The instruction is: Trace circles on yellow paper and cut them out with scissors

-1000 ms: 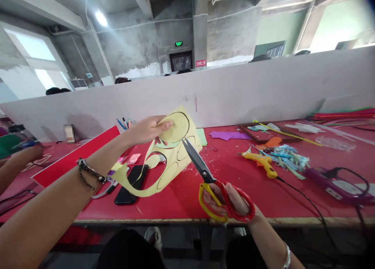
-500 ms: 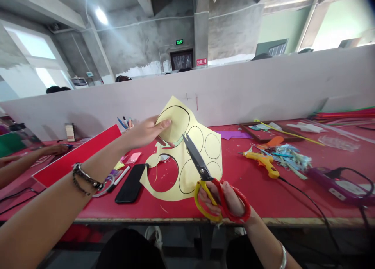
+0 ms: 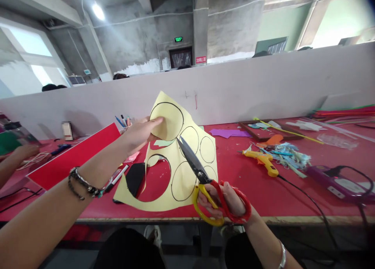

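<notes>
A long red table (image 3: pixel 263 198) is seen running across the view, backed by a pale partition wall (image 3: pixel 263 89) along its far edge. A red board (image 3: pixel 73 157) is laid slantwise on the table at the left. Above the table's near middle, a yellow paper sheet (image 3: pixel 187 183) marked with black circles is held up at a tilt, clear of the surface at its top and hanging down towards the near edge; a round hole is already cut out of its lower left part. The sheet is pinched at its upper circle by the left hand (image 3: pixel 140 134), whose thumb and fingers are closed on the paper. A pair of scissors (image 3: pixel 205 183) with one yellow and one red loop is gripped by the right hand (image 3: pixel 227 202), the fingers being curled through the loops; the blades are nearly shut and are laid against the sheet between the drawn circles. A black phone (image 3: pixel 133 179) is partly hidden behind the sheet's lower left corner, with a marker pen (image 3: pixel 117 178) just beside it. To the right, well apart from the sheet, a yellow glue gun (image 3: pixel 260 161) is laid near a heap of paper scraps (image 3: pixel 288 155). Another person's hand (image 3: pixel 23 151) is rested at the far left.
</notes>
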Motion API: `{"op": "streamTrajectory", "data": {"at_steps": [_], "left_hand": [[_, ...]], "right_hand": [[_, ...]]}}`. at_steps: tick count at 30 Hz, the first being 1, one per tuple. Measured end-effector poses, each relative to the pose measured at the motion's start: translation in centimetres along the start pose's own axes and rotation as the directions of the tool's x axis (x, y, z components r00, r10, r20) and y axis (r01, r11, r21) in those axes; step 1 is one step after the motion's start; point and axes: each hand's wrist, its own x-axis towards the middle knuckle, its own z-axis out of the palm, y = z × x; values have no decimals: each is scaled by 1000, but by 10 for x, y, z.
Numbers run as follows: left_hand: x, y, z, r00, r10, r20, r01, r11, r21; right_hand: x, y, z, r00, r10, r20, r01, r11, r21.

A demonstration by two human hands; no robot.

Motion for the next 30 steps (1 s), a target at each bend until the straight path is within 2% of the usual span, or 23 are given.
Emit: {"op": "streamTrajectory", "data": {"at_steps": [3,7,11,14,18,21,25,28,30], "left_hand": [[2,-1,-1,1000,-1,-15,0,1000,-25],[1,0,-1,1000,-28,10,27,999,44],[-7,3,2,997,-68,35,63,991,118],[-11,4,2,1000,-31,2,30,978,208],[-4,6,0,997,64,-47,-43,928,370],[3,13,3,991,105,-87,-54,888,456],[3,24,8,980,164,-116,-42,733,679],[-5,28,11,986,142,-83,-34,669,742],[-11,28,12,996,69,-50,-15,716,698]], "right_hand": [[5,3,0,1000,-29,-1,29,999,13],[10,6,-2,998,-62,-21,62,998,26],[12,3,1,999,-37,-9,37,998,42],[12,0,4,1000,-1,31,-1,998,70],[11,1,4,997,16,70,-22,996,88],[13,6,3,996,21,92,-30,994,100],[19,12,4,989,24,143,-43,990,133],[23,14,6,989,-27,145,0,983,184],[25,15,7,987,-63,149,30,976,217]]}}
